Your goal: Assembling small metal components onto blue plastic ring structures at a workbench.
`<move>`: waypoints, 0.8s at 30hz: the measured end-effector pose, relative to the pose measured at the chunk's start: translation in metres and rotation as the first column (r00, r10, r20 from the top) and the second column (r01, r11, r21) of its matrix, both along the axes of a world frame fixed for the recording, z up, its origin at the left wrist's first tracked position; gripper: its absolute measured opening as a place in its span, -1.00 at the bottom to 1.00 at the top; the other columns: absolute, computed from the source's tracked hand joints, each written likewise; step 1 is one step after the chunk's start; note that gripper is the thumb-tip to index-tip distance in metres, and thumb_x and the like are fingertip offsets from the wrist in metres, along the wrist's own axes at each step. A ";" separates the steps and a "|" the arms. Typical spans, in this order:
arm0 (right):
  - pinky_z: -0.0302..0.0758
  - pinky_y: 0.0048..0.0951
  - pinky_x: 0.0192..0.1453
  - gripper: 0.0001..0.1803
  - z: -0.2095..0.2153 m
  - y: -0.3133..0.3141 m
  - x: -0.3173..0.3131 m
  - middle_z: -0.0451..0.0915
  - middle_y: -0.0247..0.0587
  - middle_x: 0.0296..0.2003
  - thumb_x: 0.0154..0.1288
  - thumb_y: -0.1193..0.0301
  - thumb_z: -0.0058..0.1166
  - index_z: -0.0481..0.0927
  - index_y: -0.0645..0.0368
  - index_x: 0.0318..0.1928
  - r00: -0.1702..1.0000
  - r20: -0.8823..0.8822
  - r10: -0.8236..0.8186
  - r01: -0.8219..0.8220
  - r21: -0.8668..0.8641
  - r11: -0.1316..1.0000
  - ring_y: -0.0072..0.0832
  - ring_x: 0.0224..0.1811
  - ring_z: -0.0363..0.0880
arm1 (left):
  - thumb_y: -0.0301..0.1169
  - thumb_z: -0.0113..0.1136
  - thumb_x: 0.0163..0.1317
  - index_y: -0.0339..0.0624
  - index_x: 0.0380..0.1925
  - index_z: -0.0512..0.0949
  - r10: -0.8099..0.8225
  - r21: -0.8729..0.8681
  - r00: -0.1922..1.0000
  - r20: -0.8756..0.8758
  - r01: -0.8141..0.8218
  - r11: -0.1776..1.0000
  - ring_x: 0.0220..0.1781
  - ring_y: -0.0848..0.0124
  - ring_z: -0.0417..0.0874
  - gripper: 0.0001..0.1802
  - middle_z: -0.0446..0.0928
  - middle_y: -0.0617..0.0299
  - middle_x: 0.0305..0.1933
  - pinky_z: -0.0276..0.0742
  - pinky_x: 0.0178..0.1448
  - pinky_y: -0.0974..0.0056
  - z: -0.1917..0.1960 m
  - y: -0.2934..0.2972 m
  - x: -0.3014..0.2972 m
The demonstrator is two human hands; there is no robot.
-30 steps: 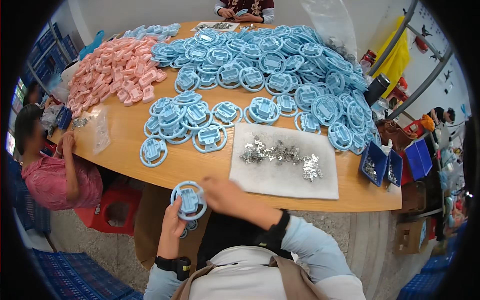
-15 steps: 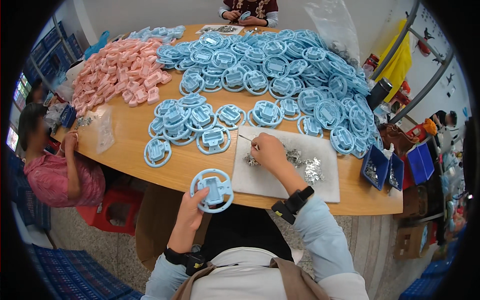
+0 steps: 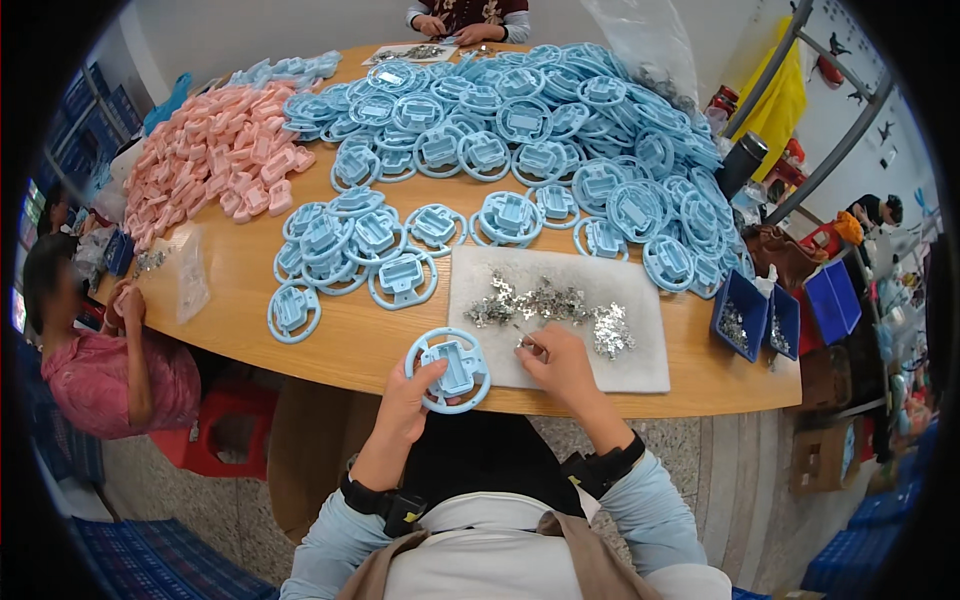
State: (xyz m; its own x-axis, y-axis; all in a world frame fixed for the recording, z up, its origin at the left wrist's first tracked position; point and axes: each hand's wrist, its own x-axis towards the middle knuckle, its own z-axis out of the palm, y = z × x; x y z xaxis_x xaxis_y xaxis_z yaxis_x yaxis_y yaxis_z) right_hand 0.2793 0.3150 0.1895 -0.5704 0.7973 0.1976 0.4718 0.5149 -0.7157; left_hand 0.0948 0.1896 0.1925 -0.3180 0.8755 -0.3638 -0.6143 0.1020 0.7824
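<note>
My left hand (image 3: 402, 402) grips a light blue plastic toy steering wheel (image 3: 457, 368) by its left side, thumb over the rim, at the table's near edge. Its rectangular hollow faces up. My right hand (image 3: 562, 362) is closed on a thin metal tool (image 3: 527, 336) like tweezers, its tip pointing up and left; whether it pinches a small piece is too small to tell. This hand is over the near part of a white pad (image 3: 640, 282). Small silver metal pieces (image 3: 545, 300) lie heaped on the pad, with a brighter pile (image 3: 612, 331) to their right.
A big heap of blue wheels (image 3: 520, 120) covers the far table; a smaller group (image 3: 340, 240) lies nearer. Pink plastic parts (image 3: 215, 150) are piled left. Blue bins (image 3: 742, 318) and a black flask (image 3: 741, 163) stand right. Co-workers sit left (image 3: 120, 375) and opposite (image 3: 470, 22).
My right hand has drawn back from the metal heap toward the pad's near edge, closer to the wheel. My left hand has brought the wheel slightly right and up.
</note>
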 end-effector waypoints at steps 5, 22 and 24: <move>0.42 -0.27 -0.37 -0.91 -0.004 -0.005 -0.005 0.49 -0.06 -0.48 0.01 0.47 0.10 0.57 0.23 -0.43 0.999 -0.015 -0.041 0.042 0.045 0.998 -0.14 -0.46 0.49 | -0.37 0.18 0.14 -0.26 -0.10 0.42 -0.029 -0.011 1.000 -0.008 0.029 1.000 -0.33 0.48 0.61 -0.66 0.52 0.22 -0.26 0.61 -0.40 0.38 0.001 0.002 0.005; 0.41 -0.50 -0.46 -0.77 0.033 0.001 -0.025 0.50 -0.21 -0.40 0.02 0.57 0.14 0.57 0.23 -0.23 0.875 -0.154 0.458 -0.457 0.049 0.888 -0.45 -0.51 0.47 | -0.37 0.16 0.17 -0.23 -0.15 0.49 -0.146 -0.030 0.987 0.072 0.148 0.989 -0.30 0.58 0.57 -0.74 0.55 0.31 -0.29 0.48 -0.27 0.48 -0.006 0.015 0.013; 0.44 -0.47 -0.42 -0.77 0.033 -0.002 -0.025 0.50 -0.18 -0.37 0.02 0.58 0.14 0.57 0.23 -0.23 0.883 -0.109 0.456 -0.453 0.049 0.890 -0.38 -0.47 0.50 | -0.37 0.16 0.17 -0.23 -0.15 0.49 -0.159 -0.033 0.985 0.064 0.161 0.986 -0.30 0.58 0.57 -0.74 0.55 0.31 -0.29 0.48 -0.27 0.48 -0.009 0.015 0.013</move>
